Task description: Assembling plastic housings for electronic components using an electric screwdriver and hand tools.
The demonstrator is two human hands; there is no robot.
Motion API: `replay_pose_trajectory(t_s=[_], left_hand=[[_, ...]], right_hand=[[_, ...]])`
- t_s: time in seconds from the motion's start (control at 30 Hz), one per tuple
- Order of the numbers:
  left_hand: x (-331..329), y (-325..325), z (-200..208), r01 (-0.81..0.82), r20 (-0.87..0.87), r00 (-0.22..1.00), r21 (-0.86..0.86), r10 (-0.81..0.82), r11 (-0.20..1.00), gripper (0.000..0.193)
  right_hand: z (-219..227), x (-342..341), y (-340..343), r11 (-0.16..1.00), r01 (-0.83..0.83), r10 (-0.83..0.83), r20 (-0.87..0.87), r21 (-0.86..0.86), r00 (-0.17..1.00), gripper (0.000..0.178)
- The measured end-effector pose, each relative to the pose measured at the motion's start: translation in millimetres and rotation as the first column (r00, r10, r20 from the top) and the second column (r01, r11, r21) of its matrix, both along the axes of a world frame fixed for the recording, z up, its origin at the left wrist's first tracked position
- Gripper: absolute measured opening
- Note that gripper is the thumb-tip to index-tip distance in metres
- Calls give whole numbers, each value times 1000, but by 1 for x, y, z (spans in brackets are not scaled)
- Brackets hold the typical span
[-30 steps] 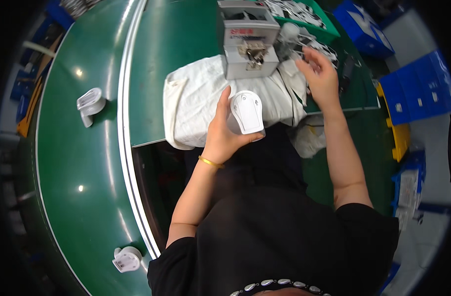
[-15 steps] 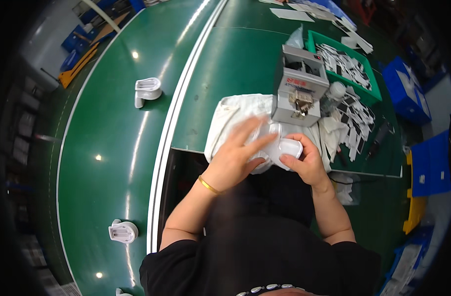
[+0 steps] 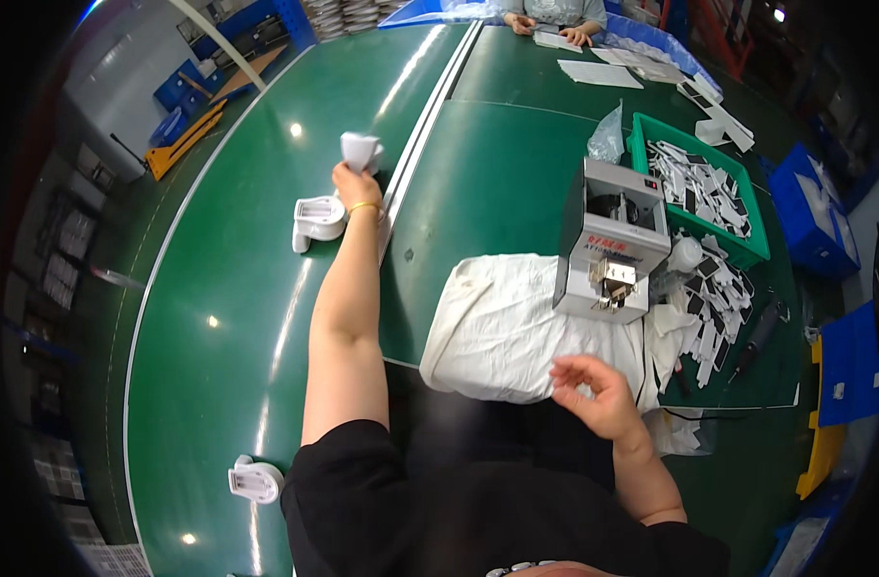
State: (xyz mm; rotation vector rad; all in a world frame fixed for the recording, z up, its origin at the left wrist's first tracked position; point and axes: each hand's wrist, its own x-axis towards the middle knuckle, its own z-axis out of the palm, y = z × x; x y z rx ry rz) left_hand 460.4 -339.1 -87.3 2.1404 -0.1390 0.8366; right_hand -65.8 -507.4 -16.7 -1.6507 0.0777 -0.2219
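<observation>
My left arm reaches out over the green belt at the left. At its end my left hand is closed on a white plastic housing, held just beyond another white housing with an open battery slot. My fingers partly cover the held piece. My right hand hovers at the near edge of a folded white cloth, fingers loosely curled, thumb apart, and nothing visible in it. Just past the cloth stands a grey label dispenser.
Another white housing lies nearer on the belt. A green crate of black-and-white strips stands right of the dispenser, with a loose heap of strips and a screwdriver-like tool. Another person's hands handle papers at the far end.
My left hand has moved from the cloth far out to the left over the belt, carrying the white housing. My right hand has let go of it. The view has shifted.
</observation>
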Motion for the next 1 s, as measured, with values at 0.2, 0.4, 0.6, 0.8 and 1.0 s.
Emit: replay_pose_trajectory(t_s=[0.2, 0.4, 0.6, 0.8, 1.0], left_hand=[[-4, -35, 13, 120, -371, 928, 220, -30, 968, 79], [-68, 57, 114, 131, -73, 991, 669, -111, 732, 78], [7, 203, 62, 708, -661, 587, 138, -468, 693, 105], [-44, 148, 78, 599, -566, 762, 433, -314, 673, 42], [-48, 123, 50, 532, -342, 841, 388, -418, 753, 60]], right_hand=[[-1, -15, -7, 997, 66, -68, -74, -37, 995, 33], [3, -21, -6, 997, 52, -55, -49, -57, 997, 31], [11, -24, 5, 997, 38, -39, -10, -66, 999, 27], [15, -61, -17, 923, 313, -306, 68, -224, 950, 7], [9, -92, -111, 319, 792, -878, 153, -521, 454, 16]])
